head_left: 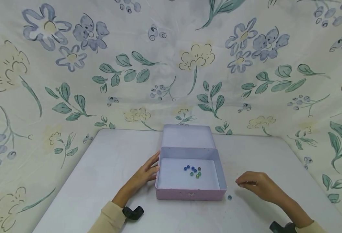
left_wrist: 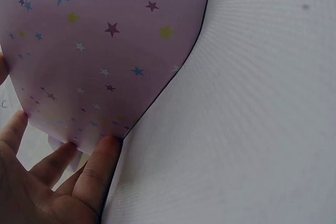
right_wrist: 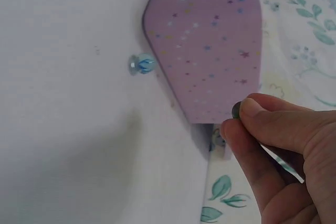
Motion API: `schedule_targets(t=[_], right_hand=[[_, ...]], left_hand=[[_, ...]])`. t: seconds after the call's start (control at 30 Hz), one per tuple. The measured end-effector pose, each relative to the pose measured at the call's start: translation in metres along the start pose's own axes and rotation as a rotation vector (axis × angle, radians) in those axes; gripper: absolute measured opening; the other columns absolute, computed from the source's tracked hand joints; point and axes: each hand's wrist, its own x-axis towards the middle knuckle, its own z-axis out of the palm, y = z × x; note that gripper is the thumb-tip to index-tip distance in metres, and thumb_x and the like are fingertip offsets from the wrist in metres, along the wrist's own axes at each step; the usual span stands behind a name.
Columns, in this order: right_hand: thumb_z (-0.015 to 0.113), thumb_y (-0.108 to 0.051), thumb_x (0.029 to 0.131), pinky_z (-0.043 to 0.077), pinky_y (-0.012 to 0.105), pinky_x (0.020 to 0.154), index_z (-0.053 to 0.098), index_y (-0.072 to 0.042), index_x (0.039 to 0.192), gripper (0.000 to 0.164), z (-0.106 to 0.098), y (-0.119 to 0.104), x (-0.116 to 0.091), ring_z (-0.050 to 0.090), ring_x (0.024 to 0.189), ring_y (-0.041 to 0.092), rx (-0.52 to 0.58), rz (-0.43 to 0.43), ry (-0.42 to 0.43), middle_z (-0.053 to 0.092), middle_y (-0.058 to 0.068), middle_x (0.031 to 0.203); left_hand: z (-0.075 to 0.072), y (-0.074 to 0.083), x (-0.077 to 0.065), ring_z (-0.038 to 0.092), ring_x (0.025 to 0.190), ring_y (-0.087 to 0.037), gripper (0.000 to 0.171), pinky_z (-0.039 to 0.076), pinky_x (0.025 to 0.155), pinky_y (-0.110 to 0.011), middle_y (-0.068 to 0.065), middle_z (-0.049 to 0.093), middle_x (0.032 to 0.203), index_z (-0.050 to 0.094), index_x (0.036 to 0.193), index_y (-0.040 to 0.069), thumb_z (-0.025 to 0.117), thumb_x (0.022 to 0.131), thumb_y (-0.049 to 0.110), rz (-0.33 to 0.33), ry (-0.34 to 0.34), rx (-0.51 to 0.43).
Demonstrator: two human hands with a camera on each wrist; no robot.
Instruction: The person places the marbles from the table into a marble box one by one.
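Note:
A pink tin box (head_left: 176,194) patterned with stars stands on the table, its hinged lid (head_left: 188,137) raised at the back. Several blue, green and dark marbles (head_left: 188,167) lie inside on the box floor. My left hand (head_left: 140,176) rests against the box's left side, its extended fingers (left_wrist: 97,171) touching the starry wall. To the right of the box, my right hand (head_left: 258,185) is above the table and pinches a dark marble (right_wrist: 236,110) between thumb and finger. One clear marble with blue inside (right_wrist: 144,63) lies on the table by the box's front right corner.
The white table (head_left: 124,145) reaches back to a hanging flowered cloth (head_left: 165,71), which also surrounds its sides. Dark wrist devices (head_left: 133,213) are worn on both arms, below beige sleeves and hands.

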Motion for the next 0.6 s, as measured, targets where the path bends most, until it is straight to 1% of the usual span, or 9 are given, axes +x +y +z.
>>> schedule_targets(t=[0.07,0.2,0.3,0.5,0.6], right_hand=[[0.075,0.004,0.083,0.06,0.019,0.071,0.076,-0.008,0.101,0.022,-0.003,-0.003,0.005,0.069,0.089,-0.001,0.001,0.012,-0.007,0.076,0.007,0.095],[0.074,0.0,0.085,0.06,0.02,0.073,0.076,-0.014,0.102,0.022,-0.009,-0.008,0.015,0.069,0.089,-0.001,0.012,0.034,-0.013,0.076,0.002,0.096],[0.073,-0.001,0.086,0.06,0.019,0.074,0.076,-0.015,0.102,0.021,-0.013,-0.011,0.023,0.069,0.089,0.0,0.019,0.038,-0.015,0.075,-0.001,0.097],[0.074,0.004,0.083,0.06,0.019,0.074,0.077,-0.013,0.102,0.025,-0.017,-0.014,0.04,0.07,0.087,0.004,0.015,-0.021,-0.007,0.075,0.0,0.097],[0.074,0.004,0.084,0.06,0.019,0.075,0.076,-0.013,0.102,0.025,-0.019,-0.016,0.049,0.07,0.088,0.003,0.012,-0.034,-0.018,0.075,0.0,0.097]], left_hand=[[0.0,-0.001,0.0,0.028,0.148,-0.048,0.065,0.045,0.108,-0.058,-0.016,0.012,0.168,0.014,0.161,0.033,0.045,0.106,0.023,0.004,-0.003,-0.004],[0.0,-0.002,0.0,0.028,0.147,-0.048,0.064,0.045,0.108,-0.059,-0.017,0.011,0.168,0.014,0.161,0.034,0.044,0.106,0.023,0.01,-0.008,-0.001],[0.0,-0.003,0.0,0.027,0.148,-0.048,0.064,0.045,0.108,-0.059,-0.016,0.012,0.168,0.015,0.161,0.035,0.045,0.106,0.024,0.009,-0.007,0.001],[0.0,-0.003,0.001,0.029,0.147,-0.048,0.063,0.046,0.108,-0.058,-0.016,0.013,0.168,0.016,0.16,0.037,0.046,0.106,0.025,-0.001,0.002,0.003],[0.0,-0.003,0.001,0.029,0.147,-0.048,0.064,0.045,0.108,-0.058,-0.016,0.012,0.168,0.015,0.16,0.038,0.046,0.106,0.024,-0.002,0.001,0.0]])
